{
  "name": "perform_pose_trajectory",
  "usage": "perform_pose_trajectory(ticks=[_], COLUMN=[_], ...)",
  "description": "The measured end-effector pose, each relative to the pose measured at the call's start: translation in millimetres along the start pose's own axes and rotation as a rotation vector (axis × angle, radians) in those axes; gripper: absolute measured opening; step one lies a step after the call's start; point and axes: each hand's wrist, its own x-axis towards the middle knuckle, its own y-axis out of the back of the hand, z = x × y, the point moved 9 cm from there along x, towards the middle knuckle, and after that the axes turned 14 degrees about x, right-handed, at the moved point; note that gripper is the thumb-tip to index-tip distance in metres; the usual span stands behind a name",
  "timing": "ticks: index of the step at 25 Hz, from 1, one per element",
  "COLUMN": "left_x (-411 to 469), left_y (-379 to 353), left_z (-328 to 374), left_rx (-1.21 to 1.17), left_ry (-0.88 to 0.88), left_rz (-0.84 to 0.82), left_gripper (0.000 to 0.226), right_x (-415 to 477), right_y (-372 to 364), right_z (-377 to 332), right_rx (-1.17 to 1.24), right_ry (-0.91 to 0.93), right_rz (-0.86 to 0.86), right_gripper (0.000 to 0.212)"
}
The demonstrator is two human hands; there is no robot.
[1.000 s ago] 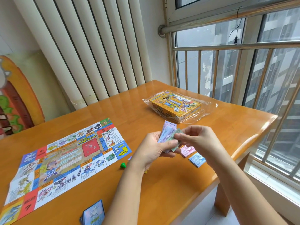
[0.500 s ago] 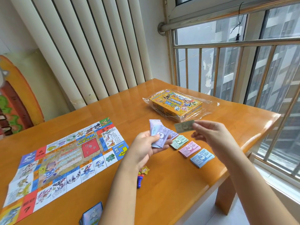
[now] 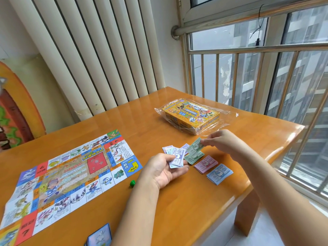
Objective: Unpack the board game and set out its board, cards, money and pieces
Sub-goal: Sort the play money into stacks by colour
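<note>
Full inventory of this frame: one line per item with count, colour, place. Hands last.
table: 1, orange wood, beside the barred window
game board: 1, multicolour, unfolded flat on the table's left
game box: 1, yellow, far side of the table
plastic wrap: 1, clear, under the game box
green banknote pile: 1, green, leftmost of three piles in a row
pink banknote pile: 1, pink, middle of the row
blue banknote pile: 1, blue, rightmost of the row
purple banknotes: several, purple, held fanned above the table
green banknote: 1, green, held above the green pile
green piece: 1, green, near the board's corner
card deck: 1, blue-backed, bottom edge, cut off
left hand: 1, holds the purple banknotes
right hand: 1, pinches the green banknote
</note>
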Motion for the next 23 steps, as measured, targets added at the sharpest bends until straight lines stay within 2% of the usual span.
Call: perform_pose_trajectory(ticks=[10,18,21,23], left_x=[5.4,0.7,-5.0,-8.0], left_y=[1.0,1.3,1.1,0.0], left_z=[1.6,2.7,12.7,21.3], left_rx=[-0.168,-0.202,-0.212,-0.195], left_ry=[-0.035,-0.038,-0.097,-0.170], left_rz=[0.005,0.011,-0.033,-0.073], left_gripper=[0.035,0.035,0.031,0.027], right_x=[2.1,3.5,-6.1,-17.0], right_y=[-18.8,-18.4,-9.7,-6.1], right_z=[10.1,12.9,-5.3,-19.8], right_rx=[-0.134,-0.197,-0.149,0.018], right_ry=[-0.005,0.021,0.171,0.288], right_rz=[-0.073,-0.032,0.060,0.085], right_gripper=[0.027,0.024,0.019,0.021])
